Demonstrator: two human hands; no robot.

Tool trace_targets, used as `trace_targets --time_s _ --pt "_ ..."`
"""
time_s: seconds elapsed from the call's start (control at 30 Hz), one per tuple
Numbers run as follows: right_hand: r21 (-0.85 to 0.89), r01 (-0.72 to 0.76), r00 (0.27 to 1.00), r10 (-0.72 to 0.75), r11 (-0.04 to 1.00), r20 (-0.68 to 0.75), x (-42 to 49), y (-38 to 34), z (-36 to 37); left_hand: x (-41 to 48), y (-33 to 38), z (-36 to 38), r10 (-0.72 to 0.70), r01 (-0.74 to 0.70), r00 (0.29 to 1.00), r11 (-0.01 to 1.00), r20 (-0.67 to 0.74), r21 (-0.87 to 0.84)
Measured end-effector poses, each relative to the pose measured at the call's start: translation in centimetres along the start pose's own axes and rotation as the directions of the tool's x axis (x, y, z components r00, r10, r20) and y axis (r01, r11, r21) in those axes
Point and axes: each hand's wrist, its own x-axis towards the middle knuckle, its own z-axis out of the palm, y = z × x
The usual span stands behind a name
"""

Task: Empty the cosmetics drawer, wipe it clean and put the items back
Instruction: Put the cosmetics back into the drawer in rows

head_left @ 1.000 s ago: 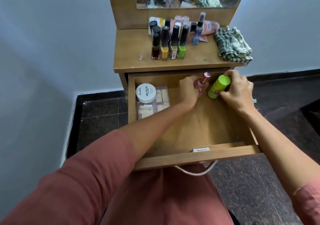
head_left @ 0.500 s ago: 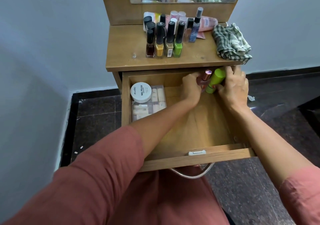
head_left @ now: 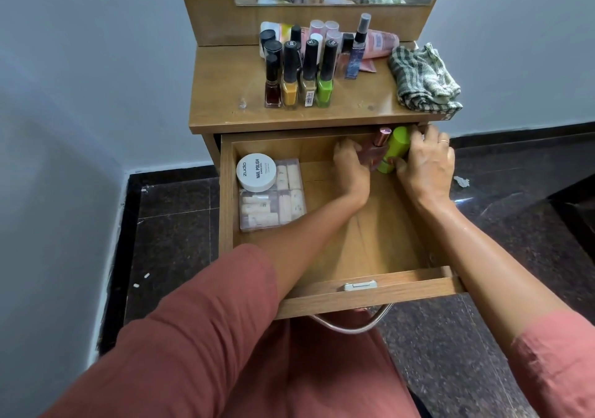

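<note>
- White round jar labelled nail polish [head_left: 256,172] sits on a clear plastic box of small tubes [head_left: 280,203] in the back left of the open wooden drawer [head_left: 370,292]. Both are in the same spot as a second ago.
- Row of tall black-capped nail polish bottles [head_left: 299,76] stands on the wooden dresser top [head_left: 225,95], not yet returned.
- Left hand [head_left: 351,172] has its fingers curled round a pink bottle with a rose-gold cap [head_left: 377,149].
- That bottle has moved deeper, and is now at the drawer's back wall, right of centre.
- Lime green cylindrical tube [head_left: 395,148] touches the pink bottle and stands less tilted than before (nearly upright).
- Right hand [head_left: 425,169] grips the green tube, with fingers wrapped over its far side and the thumb low on it.
- Green checked cloth [head_left: 421,79] lies crumpled at the right end of the dresser top, untouched.
- Judgement: the put-back stage is under way. These two items are being seated at the back right, and most items are still to go in.
</note>
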Motion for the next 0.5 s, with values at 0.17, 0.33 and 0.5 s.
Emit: trace_targets --time_s 0.17,0.33,0.5 --pt "0.010 0.000 1.000 0.000 1.000 -0.008 -0.04 -0.03 -0.01 0.43 -0.29 0.10 -0.049 0.048 0.998 0.999 0.028 0.022" --pt "0.033 -0.003 1.000 0.003 0.999 0.006 -0.10 -0.05 -0.19 0.45 -0.05 0.07 -0.095 0.096 0.994 0.995 0.052 -0.003" --pt "0.067 -0.001 0.999 -0.002 0.998 0.036 -0.31 0.04 -0.61 -0.20 -0.04 -0.43 -0.072 0.071 0.993 0.997 0.089 0.021"
